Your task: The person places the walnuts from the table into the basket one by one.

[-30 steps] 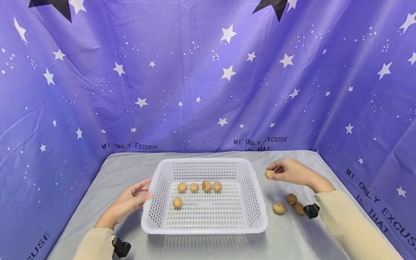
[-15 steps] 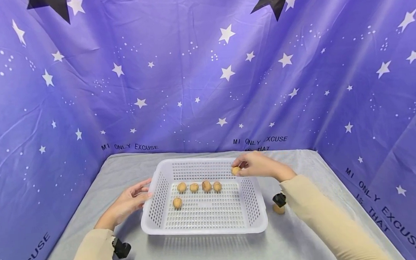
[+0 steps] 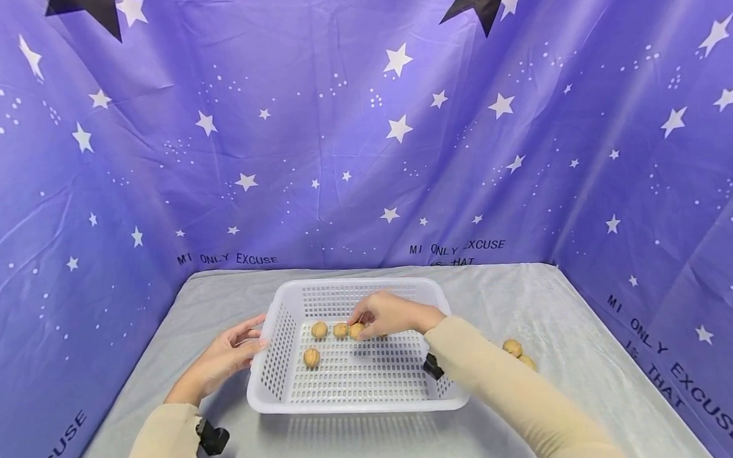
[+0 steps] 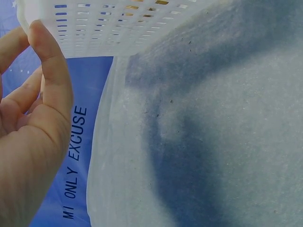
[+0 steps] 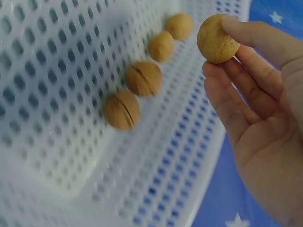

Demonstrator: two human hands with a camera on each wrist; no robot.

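Observation:
A walnut [image 3: 356,330] is pinched between the thumb and fingertips of my right hand [image 3: 389,314], over the white plastic basket [image 3: 360,409]. The right wrist view shows this pale walnut [image 5: 215,40] held above the basket floor, near a row of several walnuts [image 5: 144,78]. Part of that row is covered by my right hand in the head view. A single walnut [image 3: 312,358] lies in front of the row at the left. At the basket's left end my left hand [image 3: 222,358] touches the rim with thumb and fingertips; the left wrist view shows its thumb [image 4: 49,59] against the rim.
More walnuts [image 3: 512,348] lie on the grey cloth [image 3: 609,382] right of the basket, partly hidden by my right sleeve [image 3: 509,395]. A purple star-printed curtain [image 3: 349,153] surrounds the table at the back and both sides.
My right hand has carried the walnut leftward from the table's right side, over the basket's right rim, and down above the row. The left hand has stayed at the rim.

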